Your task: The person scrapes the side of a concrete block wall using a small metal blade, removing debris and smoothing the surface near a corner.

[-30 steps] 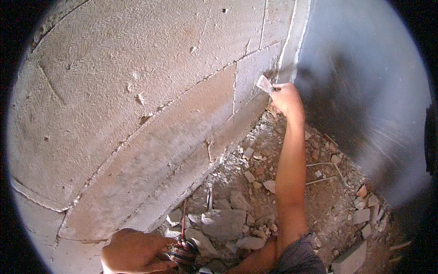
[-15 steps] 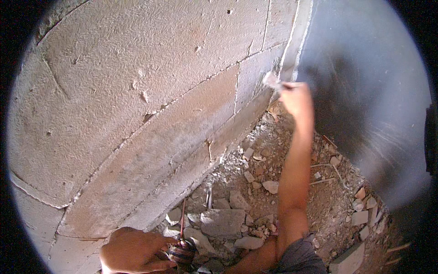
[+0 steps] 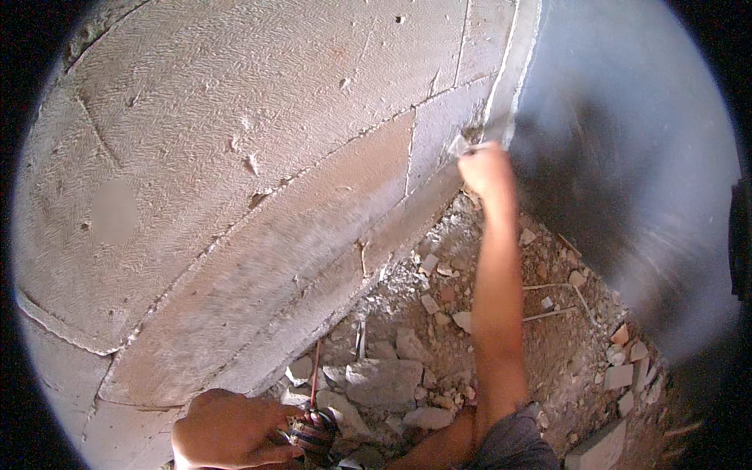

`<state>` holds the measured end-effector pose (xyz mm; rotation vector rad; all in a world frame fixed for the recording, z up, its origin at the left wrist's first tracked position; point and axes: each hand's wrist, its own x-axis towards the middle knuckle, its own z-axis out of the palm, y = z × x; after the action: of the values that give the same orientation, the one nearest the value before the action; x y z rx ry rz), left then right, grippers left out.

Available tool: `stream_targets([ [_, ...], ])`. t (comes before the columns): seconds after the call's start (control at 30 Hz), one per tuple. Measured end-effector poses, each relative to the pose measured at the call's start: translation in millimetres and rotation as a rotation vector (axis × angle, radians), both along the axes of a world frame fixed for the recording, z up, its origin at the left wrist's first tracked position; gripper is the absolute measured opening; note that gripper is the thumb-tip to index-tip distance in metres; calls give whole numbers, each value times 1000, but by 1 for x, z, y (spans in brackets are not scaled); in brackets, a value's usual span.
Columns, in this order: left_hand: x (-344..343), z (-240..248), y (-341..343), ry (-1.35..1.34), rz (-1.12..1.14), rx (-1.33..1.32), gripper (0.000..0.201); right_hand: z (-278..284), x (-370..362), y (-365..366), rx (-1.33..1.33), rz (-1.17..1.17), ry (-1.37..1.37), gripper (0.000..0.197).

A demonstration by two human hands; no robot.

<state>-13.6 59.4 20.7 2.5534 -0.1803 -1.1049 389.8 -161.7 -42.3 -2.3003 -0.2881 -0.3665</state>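
Note:
My right hand [image 3: 486, 168] is closed round a short hand tool with a pale, flat head [image 3: 459, 146]. Motion blur hides whether it is a brush or a scraper. Its head is at the low corner of the block wall [image 3: 266, 258], beside a smooth grey panel [image 3: 627, 157]. At the lower left, the fingers of my left hand [image 3: 231, 432] curl against a dark, round, banded object [image 3: 313, 435], whose kind I cannot make out. A thin red rod [image 3: 316, 372] stands up from that object, near the wall's foot.
Broken stone chunks [image 3: 384, 381] and loose rubble cover the ground between wall and panel. A bent pale wire [image 3: 576, 294] lies right of my forearm. A larger slab [image 3: 599, 446] rests at the lower right. Mortar joints line the rough wall.
My right hand and its tool have moved slightly left and down along the wall corner. My left hand keeps its place. The view has shifted a little.

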Motion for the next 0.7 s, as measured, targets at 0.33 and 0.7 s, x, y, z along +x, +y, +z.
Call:
stream_targets([
  [0.33,4,6,-13,60,-17,84,58,11,-11,-30,120,-45,22,22],
  [0.7,0,12,-6,-6,97,-35,50,0,27,-13,-68,145,-34,24],
])
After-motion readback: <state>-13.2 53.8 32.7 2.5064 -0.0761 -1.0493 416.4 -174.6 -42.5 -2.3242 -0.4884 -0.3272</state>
